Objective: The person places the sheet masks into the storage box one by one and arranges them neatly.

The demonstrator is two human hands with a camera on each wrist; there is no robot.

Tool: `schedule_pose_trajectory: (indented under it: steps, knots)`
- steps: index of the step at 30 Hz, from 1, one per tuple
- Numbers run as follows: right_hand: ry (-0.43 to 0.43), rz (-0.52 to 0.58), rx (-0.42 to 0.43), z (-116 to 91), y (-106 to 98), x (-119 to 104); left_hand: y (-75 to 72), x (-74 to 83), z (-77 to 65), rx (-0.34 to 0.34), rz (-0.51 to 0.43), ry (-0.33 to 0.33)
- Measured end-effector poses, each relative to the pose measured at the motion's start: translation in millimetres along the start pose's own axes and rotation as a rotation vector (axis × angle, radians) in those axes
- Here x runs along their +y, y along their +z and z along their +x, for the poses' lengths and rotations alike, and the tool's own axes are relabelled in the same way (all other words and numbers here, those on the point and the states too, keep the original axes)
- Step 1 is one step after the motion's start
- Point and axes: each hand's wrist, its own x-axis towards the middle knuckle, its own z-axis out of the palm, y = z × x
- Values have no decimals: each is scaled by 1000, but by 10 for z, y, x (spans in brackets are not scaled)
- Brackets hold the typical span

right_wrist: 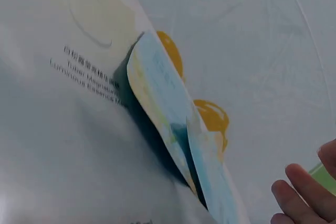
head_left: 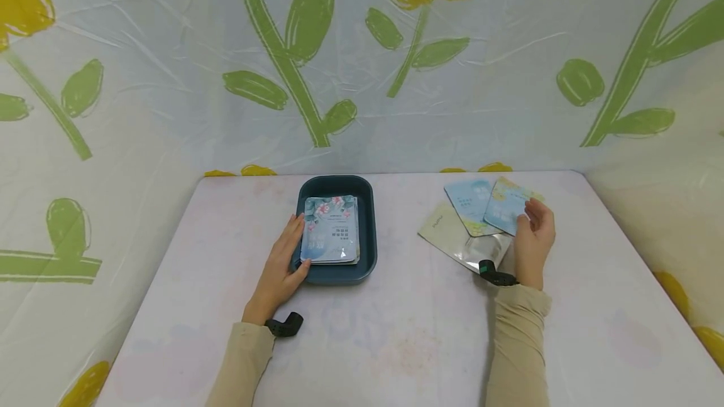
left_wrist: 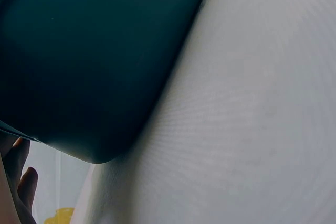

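Note:
In the head view, a dark teal tray [head_left: 368,231] holds a small stack of floral blue face-mask packets [head_left: 330,231]. My left hand [head_left: 277,269] rests against the tray's left rim, fingers extended along it and thumb near the front corner. To the right lies a larger pale packet [head_left: 444,230] with a silver end. Two blue packets, the left one [head_left: 468,206] and the right one [head_left: 505,207], lie overlapping on it. My right hand [head_left: 536,240] is beside the right blue packet, its fingers loosely bent. The right wrist view shows those fingers [right_wrist: 299,200] apart from the packets.
The white cloth-covered table [head_left: 396,344] extends in front of the tray and packets. Behind it hangs a pale curtain [head_left: 452,124] with yellow flowers and green leaves. Black wrist cameras sit on the left wrist [head_left: 285,325] and right wrist [head_left: 498,274].

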Motion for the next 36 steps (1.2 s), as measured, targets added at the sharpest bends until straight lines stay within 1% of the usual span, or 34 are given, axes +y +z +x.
schedule_pose_trajectory:
  steps: [2,4,6,8,10,12,15,17,19,22,27,31,33,36]
  knots:
    - [9,-54,42,6,-39,33,-2,-1,1,2,-1,2]
    - [38,-100,61,16,-68,56,-1,-2,1,3,-2,4]
    - [84,-147,60,26,-90,71,2,-5,1,6,-4,8]
    - [136,-207,31,32,-111,92,7,-7,0,8,-5,13]
    - [168,-279,-36,44,-129,123,10,-6,2,9,-7,19]
    - [179,-372,-129,50,-146,154,10,-2,5,8,-8,21]
    - [147,-522,-279,62,-163,180,3,8,8,7,-6,16]
    - [131,-609,-355,62,-166,178,-3,10,7,6,-3,11]
    - [134,-666,-409,57,-160,164,-7,10,4,5,0,6]
    - [170,-693,-448,49,-155,139,-10,10,1,4,2,3]
    - [221,-696,-452,48,-177,100,-9,12,4,6,-4,3]
    - [243,-704,-420,40,-182,89,-9,15,6,7,-3,3]
    - [221,-711,-374,31,-175,102,-13,19,6,6,-4,2]
    - [193,-676,-261,15,-157,153,-15,26,1,2,-5,1]
